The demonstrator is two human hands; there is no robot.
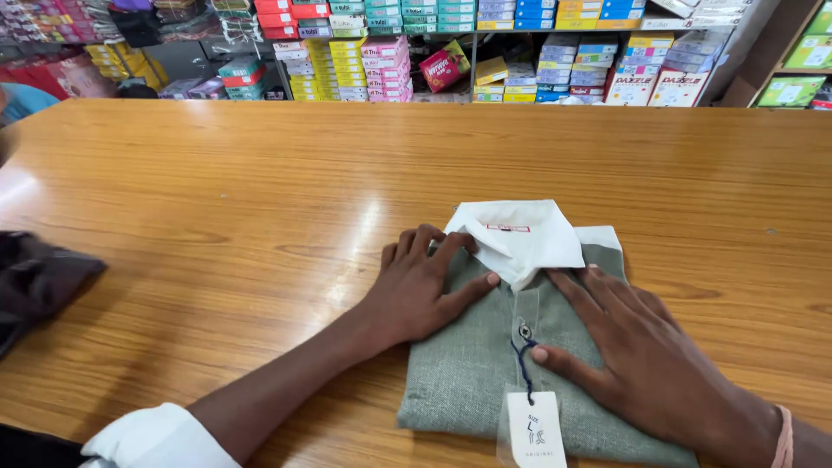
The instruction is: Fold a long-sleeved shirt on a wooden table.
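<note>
Presently, position: folded grey-green shirt (485,364) lies flat on the wooden tabletop (217,199), directly under my hands.
Long axis: runs away from me, white collar (520,234) at the far end, hang tag (533,429) at the near end.
Left hand (425,286): spread flat, palm down, on the shirt's left shoulder, fingertips at the collar; grips nothing.
Right hand (637,347): spread flat on the right chest, thumb by the button placket (524,325); grips nothing.
Nearer hand: neither; both press the shirt.
</note>
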